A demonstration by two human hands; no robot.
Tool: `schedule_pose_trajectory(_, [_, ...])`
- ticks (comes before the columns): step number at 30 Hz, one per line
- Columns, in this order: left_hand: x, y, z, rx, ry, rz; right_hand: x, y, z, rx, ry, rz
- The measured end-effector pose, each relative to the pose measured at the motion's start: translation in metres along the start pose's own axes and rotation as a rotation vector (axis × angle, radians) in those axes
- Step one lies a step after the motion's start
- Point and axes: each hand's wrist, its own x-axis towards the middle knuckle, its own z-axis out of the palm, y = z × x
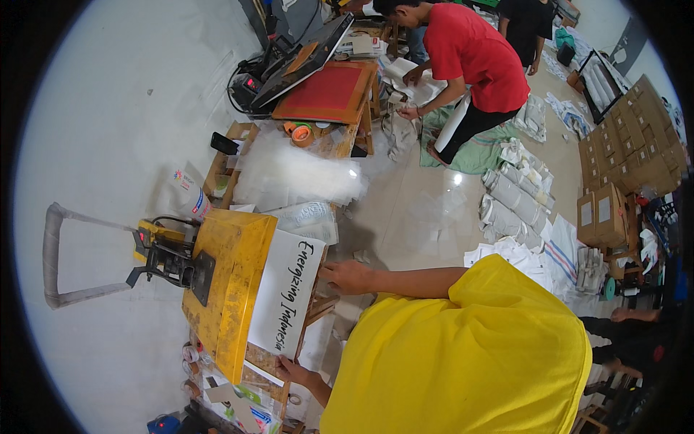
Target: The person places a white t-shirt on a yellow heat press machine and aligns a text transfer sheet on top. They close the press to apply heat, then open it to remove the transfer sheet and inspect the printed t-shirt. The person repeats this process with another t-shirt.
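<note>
A white sheet (pixel 286 287) with large black script lies on the wooden bench, partly under the yellow metal plate (pixel 230 287) of a heat press. My left hand (pixel 295 371) pinches the sheet's lower corner in the picture, its thumb on top. At the sheet's near edge, higher in the picture, is my right hand (pixel 349 276); its fingertips touch the edge, and whether they grip it cannot be seen. The press's wrapped loop handle (pixel 52 255) reaches out to the left, near the wall. What lies under the plate is hidden.
Clear plastic sheets (pixel 298 173) are piled beside the press, near orange tape rolls (pixel 302 135) and a red-topped board (pixel 325 89). A co-worker in red (pixel 471 54) bends over white material. Rolled bundles (pixel 515 200) and stacked cardboard boxes (pixel 629 141) occupy the floor behind. Tape rolls line the wall.
</note>
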Motion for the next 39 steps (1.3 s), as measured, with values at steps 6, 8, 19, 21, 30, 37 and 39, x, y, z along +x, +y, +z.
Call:
schedule_pose_trajectory(6, [-0.001,0.001,-0.002,0.071,0.006,0.009,0.000,-0.001,0.001,-0.016,-0.018,0.006])
schedule_pose_trajectory(8, [-0.001,0.001,-0.003,0.080,-0.006,0.028,0.000,-0.001,0.001,-0.016,-0.015,0.004])
schedule_pose_trajectory(19, [0.003,-0.003,-0.003,0.047,-0.002,-0.001,0.001,-0.005,-0.003,0.002,-0.019,0.021])
schedule_pose_trajectory(21, [0.002,-0.003,-0.004,0.044,-0.006,-0.001,0.002,-0.008,-0.007,-0.010,0.016,-0.005])
schedule_pose_trajectory(30, [0.009,-0.010,-0.009,0.061,0.020,0.019,0.035,-0.044,0.028,0.011,-0.116,-0.279])
schedule_pose_trajectory(37, [0.002,0.000,-0.005,-0.050,0.022,-0.022,0.081,-0.103,0.100,-0.003,-0.212,-0.513])
schedule_pose_trajectory(39, [0.002,-0.002,-0.004,-0.104,0.061,-0.037,0.088,-0.112,0.114,-0.021,-0.181,-0.567])
